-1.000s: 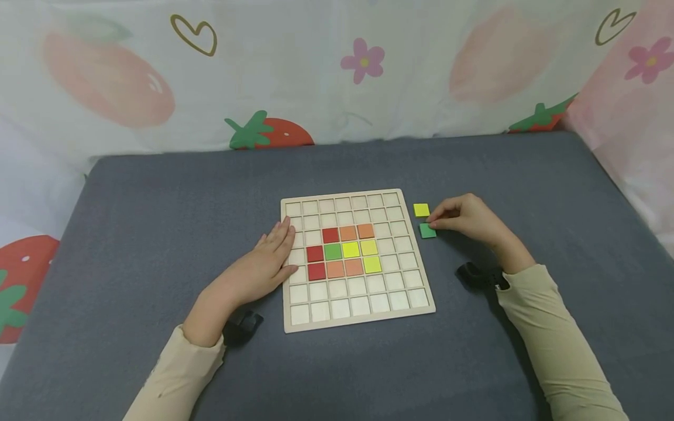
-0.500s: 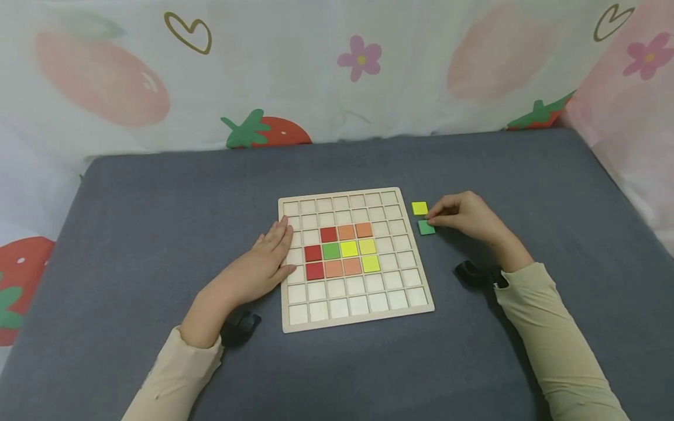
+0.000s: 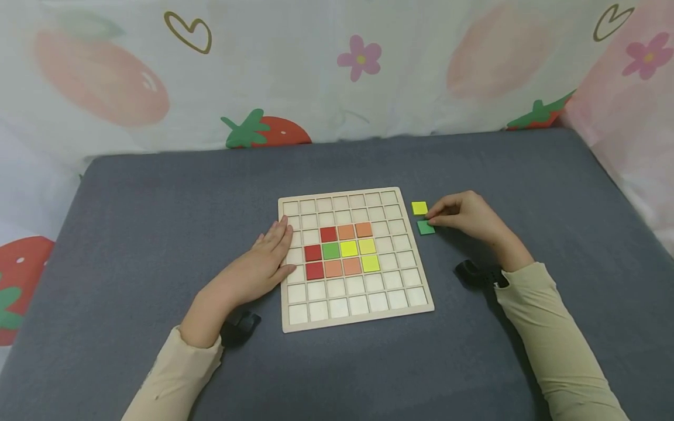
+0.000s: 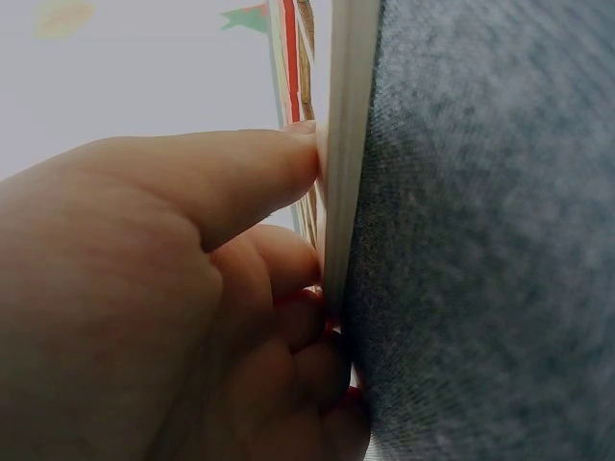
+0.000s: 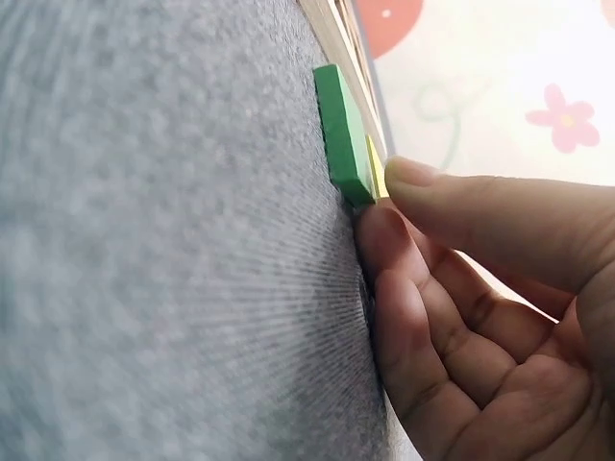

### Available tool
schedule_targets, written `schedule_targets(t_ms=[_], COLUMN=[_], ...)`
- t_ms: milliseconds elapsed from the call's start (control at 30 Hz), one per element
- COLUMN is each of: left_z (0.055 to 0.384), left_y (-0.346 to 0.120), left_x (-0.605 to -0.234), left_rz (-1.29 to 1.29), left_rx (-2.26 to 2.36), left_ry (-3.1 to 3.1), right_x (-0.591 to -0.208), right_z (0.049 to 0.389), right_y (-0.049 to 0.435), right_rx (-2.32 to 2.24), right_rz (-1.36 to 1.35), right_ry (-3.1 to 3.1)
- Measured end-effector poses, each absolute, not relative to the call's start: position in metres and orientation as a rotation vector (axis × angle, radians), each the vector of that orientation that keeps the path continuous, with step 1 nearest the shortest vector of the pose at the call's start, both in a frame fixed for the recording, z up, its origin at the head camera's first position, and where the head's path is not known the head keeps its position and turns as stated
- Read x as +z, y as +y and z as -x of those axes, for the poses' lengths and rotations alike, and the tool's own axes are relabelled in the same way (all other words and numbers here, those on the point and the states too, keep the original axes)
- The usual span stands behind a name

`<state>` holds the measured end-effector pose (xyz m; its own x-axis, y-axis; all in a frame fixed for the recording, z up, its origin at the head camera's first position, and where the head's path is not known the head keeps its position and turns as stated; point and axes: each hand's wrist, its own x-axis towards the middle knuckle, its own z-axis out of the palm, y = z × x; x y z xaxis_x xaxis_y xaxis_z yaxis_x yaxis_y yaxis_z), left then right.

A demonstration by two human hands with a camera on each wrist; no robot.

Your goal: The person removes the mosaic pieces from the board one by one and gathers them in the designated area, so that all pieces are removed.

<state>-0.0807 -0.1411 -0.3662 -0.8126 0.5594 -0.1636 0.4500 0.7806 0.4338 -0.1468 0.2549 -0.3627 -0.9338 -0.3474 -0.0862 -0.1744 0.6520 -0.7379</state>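
My left hand (image 3: 260, 257) rests flat across the left edge of a square wooden grid board (image 3: 358, 321), fingers extended and thumb on its surface. In the left wrist view the thumb (image 4: 259, 173) presses the board's rim (image 4: 348, 144). Beyond the board's right edge, my right hand (image 3: 468, 219) pinches the near corner of a green square tile (image 3: 425, 228) lying on the table. The right wrist view shows thumb and index fingertip right at the end of that green tile (image 5: 341, 134). A yellow square tile (image 3: 419, 208) lies just behind it.
Red tiles (image 3: 314, 271), orange tiles (image 3: 351, 266), yellow tiles (image 3: 371, 263) and one green tile (image 3: 331, 251) fill the board's middle cells. A dark grey cloth (image 3: 184, 204) covers the table. A fruit-printed curtain (image 3: 316, 70) hangs behind it.
The green tile beside the board has turned and shifted very slightly to the left at the right fingertips. The left hand keeps its place on the board.
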Motion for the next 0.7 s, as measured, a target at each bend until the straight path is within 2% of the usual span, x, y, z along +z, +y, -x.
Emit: schedule_targets(t_ms=[700], left_z=[0.0817], left_y=[-0.1409], left_x=[-0.3670], left_rz=[-0.780], left_rx=[0.534], left_ry=[2.689], right_x=[-0.3575], right_z=[0.1437], right_y=[0.2575], right_rx=[-1.249], right_rz=[0.378], right_ry=[2.574])
